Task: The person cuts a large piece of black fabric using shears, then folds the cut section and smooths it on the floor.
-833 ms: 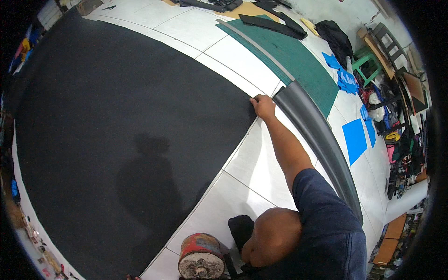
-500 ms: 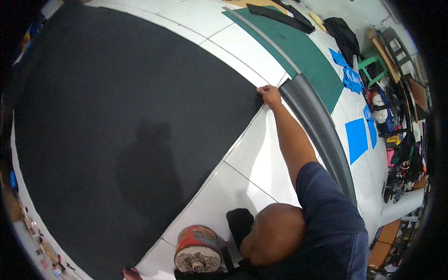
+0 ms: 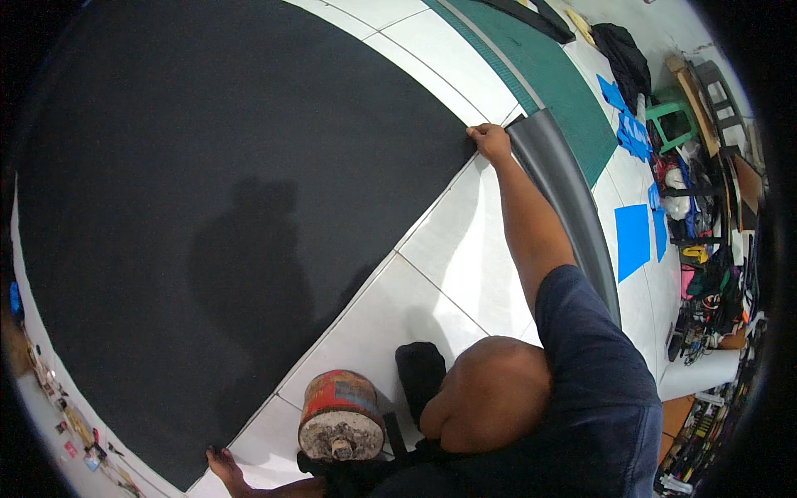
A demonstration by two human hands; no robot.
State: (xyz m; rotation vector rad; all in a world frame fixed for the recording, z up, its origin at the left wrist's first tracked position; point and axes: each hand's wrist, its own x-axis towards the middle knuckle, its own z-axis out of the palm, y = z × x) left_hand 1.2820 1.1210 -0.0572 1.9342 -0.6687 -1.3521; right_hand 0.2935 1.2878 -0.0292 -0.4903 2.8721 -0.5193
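Note:
A large black fabric-like sheet [image 3: 191,108] lies spread over the white tiled floor, with a head-and-shoulders shadow on it. At its far right corner my right hand [image 3: 491,143] is closed, thumb and fingers pinching the edge. My left hand [image 3: 226,469] is at the near end of the same edge, by the near corner, its fingers curled against the sheet. A red, rust-stained can [image 3: 340,411] with a caked, pale end and a knob stands close to my body, between the two hands and off the sheet.
A curled dark grey strip [image 3: 560,187] runs beside my right arm. Beyond it lies a green cutting mat [image 3: 573,100] with a metal ruler [image 3: 490,54] on it. Blue sheet pieces [image 3: 633,243], a green stool [image 3: 671,124] and piled clutter line the right side. Small tools [image 3: 83,427] lie at lower left.
My view has shifted, and the sheet's lower corner and more of my left hand now show. My right hand still pinches the far right corner.

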